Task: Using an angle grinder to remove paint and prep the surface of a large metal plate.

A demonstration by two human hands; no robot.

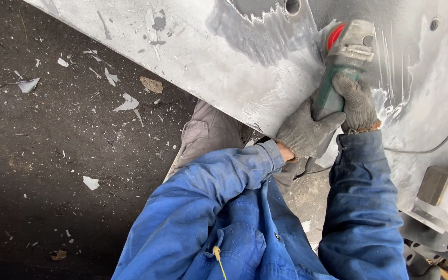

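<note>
Dark floor [53, 155], far left of the fingers: gritty, strewn with pale torn scraps and flakes; one brownish scrap lies near the panel's lower edge. Grey metal panel [208, 57], above and left of the fingers: large, slanted across the frame, scuffed, with a darker bare patch and a round hole near the top edge; its upper part is cut off. No package, label or sign can be made out. Left hand [307, 135], grey knit glove, blue sleeve: fingers wrapped tight round the rear of the green angle grinder [338, 67]. Right hand [358, 101], same glove: fingers curled closed over the grinder's body just ahead of the left, fingertips hidden on the far side. Grinder head, beyond the fingers, lies against the panel; red part and grey housing show, the disc hidden. Dark cable [431, 148], right of the fingers, trails off frame. Grey metal blocks [442, 192], lower right, partly cut off, hard to identify.
</note>
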